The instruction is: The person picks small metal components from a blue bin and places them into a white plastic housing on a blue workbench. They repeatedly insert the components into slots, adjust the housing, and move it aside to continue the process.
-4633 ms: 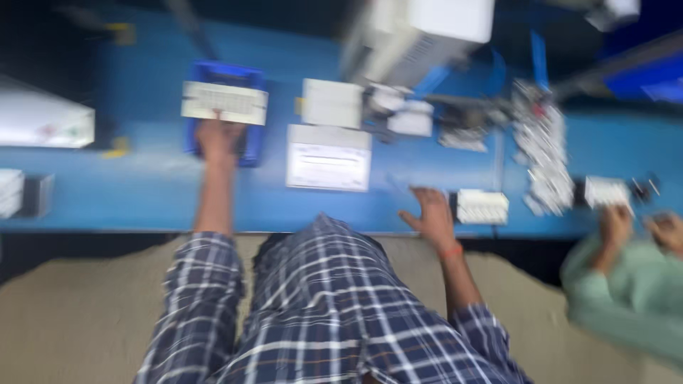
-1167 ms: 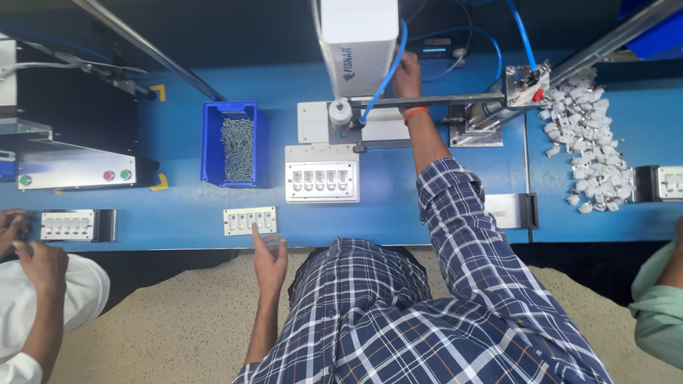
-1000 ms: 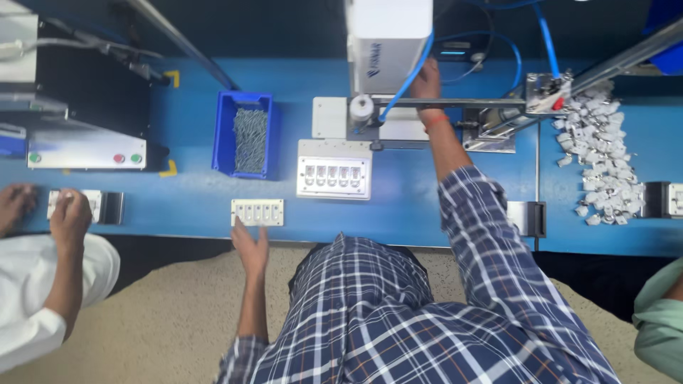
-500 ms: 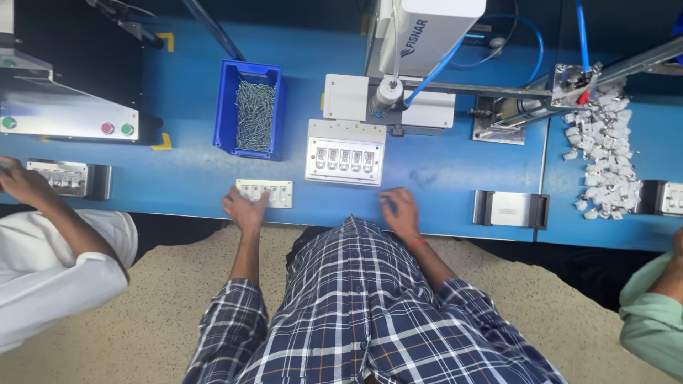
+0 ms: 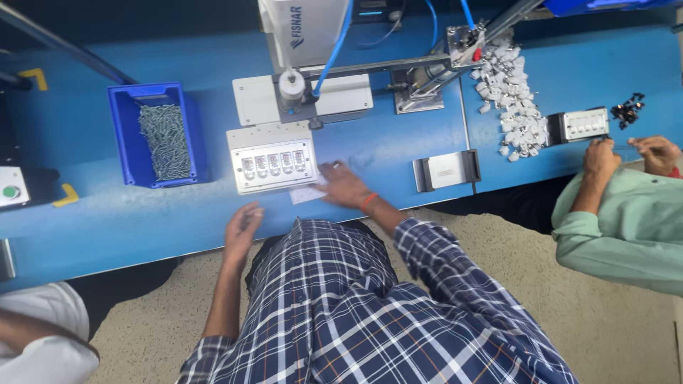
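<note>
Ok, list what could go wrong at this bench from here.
1. The right hand lies over a small white piece near the bench edge; a careless sweep might push it off.
2. The white fixture plate sits right under the dispenser nozzle, so reaching in could bump it.
3. Loose white parts are piled near the co-worker's hand and might scatter.

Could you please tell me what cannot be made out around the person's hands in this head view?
- Small white piece by the white fixture plate: the right hand hides its end; the contact cannot be told.
- Left hand: its palm is hidden at the blue table's edge.
- Blue bin's grey metal parts: too small to tell.
- White-sleeved co-worker: cut off by the bottom left corner.
</note>
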A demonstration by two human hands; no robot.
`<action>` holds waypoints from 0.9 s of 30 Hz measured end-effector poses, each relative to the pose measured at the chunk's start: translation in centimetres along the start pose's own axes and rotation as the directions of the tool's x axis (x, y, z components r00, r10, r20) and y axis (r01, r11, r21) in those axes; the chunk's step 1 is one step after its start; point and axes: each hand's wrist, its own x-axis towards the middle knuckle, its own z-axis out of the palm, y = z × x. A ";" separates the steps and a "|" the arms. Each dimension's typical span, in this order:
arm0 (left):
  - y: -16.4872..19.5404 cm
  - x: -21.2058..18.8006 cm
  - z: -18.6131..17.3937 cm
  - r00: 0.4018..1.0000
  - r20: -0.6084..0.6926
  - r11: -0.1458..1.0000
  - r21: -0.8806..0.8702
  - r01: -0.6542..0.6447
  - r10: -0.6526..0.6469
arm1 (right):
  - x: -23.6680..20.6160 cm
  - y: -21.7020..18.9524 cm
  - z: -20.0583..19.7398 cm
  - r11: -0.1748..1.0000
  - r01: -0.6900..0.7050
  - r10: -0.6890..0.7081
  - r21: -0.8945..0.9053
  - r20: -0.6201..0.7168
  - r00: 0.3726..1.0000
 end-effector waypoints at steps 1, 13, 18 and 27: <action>0.0 -0.4 -0.7 0.998 -0.060 0.999 -0.005 0.035 -0.035 | -0.9 1.9 0.0 0.997 -0.015 0.010 -0.070 -0.072 0.997; 2.6 1.5 -8.8 0.902 -0.373 0.959 -0.088 -0.269 0.219 | -9.3 15.2 -0.3 0.621 -0.776 0.683 -0.116 -0.405 0.607; 6.9 6.9 -11.2 0.766 -0.466 0.896 0.218 -0.387 0.444 | -5.9 4.6 3.1 0.813 -0.458 0.576 0.359 -0.393 0.717; 11.6 12.4 -14.5 0.765 -0.218 0.644 0.698 -0.312 0.606 | -2.4 -2.8 8.7 0.757 -0.528 0.603 0.385 -0.101 0.791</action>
